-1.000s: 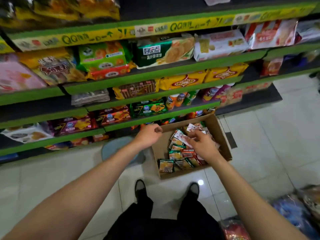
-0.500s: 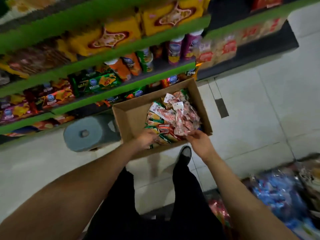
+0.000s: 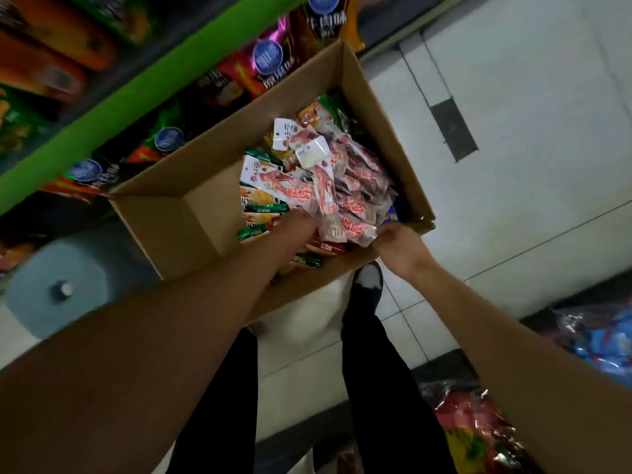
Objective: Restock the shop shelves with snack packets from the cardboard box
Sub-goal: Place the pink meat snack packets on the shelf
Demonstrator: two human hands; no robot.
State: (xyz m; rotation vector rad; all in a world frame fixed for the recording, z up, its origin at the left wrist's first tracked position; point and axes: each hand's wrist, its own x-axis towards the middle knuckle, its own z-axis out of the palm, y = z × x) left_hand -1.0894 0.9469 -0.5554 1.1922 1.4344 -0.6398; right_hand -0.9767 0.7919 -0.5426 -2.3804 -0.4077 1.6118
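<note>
An open cardboard box stands on the tiled floor in front of the lowest shelf. It holds a heap of clear red-and-white snack packets on the right and green and orange packets beneath and to the left. My left hand is down among the packets at the box's near side, its fingers hidden under the heap. At the near right corner, my right hand pinches the edge of one red-and-white packet.
A blue-grey round stool sits left of the box. The shelves behind carry bagged snacks. Bundles of wrapped goods lie on the floor at right and far right. My shoe touches the box's near edge.
I have leaned down closer over the box. My left hand went from the box's rim into the packets, and my right hand shifted to the near right corner and took a packet's edge.
</note>
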